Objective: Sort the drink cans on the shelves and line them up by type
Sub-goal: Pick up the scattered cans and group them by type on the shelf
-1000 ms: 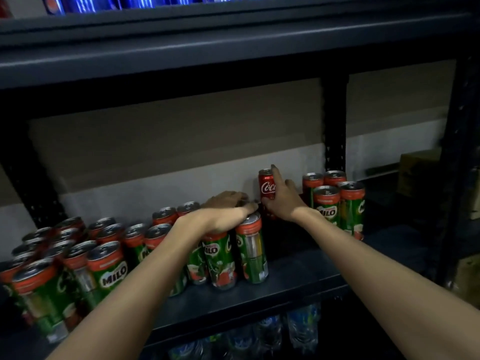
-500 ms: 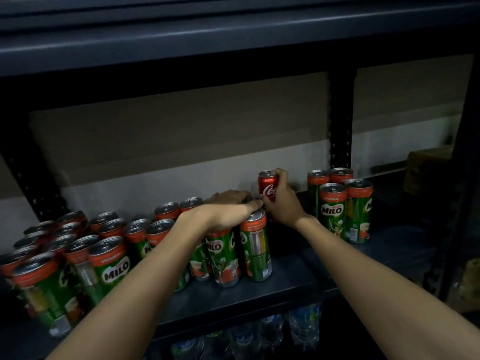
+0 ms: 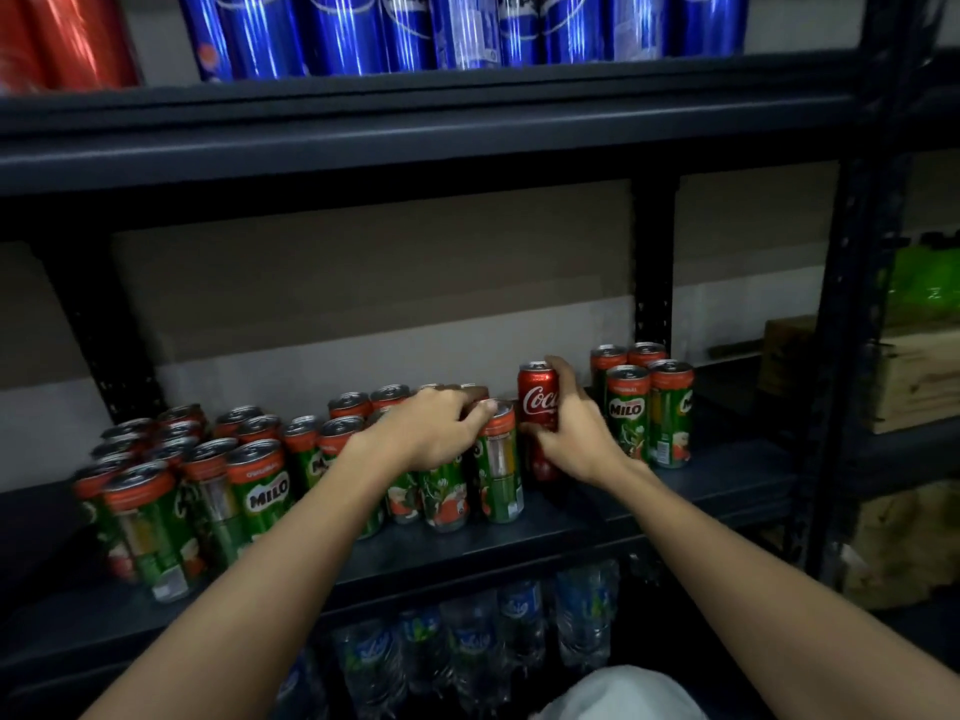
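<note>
The right hand (image 3: pixel 574 433) grips the red Coca-Cola can (image 3: pixel 537 407) upright on the shelf (image 3: pixel 597 517); left of that can, the left hand (image 3: pixel 434 431) clasps Milo cans (image 3: pixel 498 459).

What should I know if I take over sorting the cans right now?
Right hand: grips the Coke can, standing on the middle shelf.
Left hand: fingers curled over the tops of the Milo cans.
Done: most Milo grouped at left; four more Milo stand apart at right. Pepsi cans are lined up on the shelf above.
Left: move the Coke out, then join the two Milo groups.
</note>
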